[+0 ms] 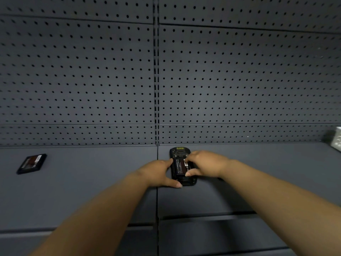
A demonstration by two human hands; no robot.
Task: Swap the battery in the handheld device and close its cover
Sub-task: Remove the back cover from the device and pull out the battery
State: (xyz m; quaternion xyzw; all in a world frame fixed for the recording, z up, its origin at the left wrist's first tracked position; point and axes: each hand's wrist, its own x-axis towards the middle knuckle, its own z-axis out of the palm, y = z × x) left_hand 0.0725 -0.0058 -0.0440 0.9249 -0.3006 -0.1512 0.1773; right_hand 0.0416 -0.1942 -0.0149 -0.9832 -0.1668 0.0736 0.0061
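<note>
Two bare forearms reach in from the near edge over the grey shelf (pixel 239 182). Left hand (pixel 156 171) braces the handheld device (pixel 182 164) from its left side, thumb along the near bottom corner, fingers spread against the edge, not wrapped around it. Right hand (pixel 204 164) comes over from the right, thumb and fingertips pinching the battery (pixel 180 168) sitting in the open back compartment; battery label faces up. Cannot tell if the battery is fully seated. Device lies face down, near the shelf seam. A second battery (pixel 31 164) lies loose well apart on the far left. Behind everything, grey pegboard wall (pixel 92 71). White perforated object (pixel 336 138) at far right edge, cropped.
</note>
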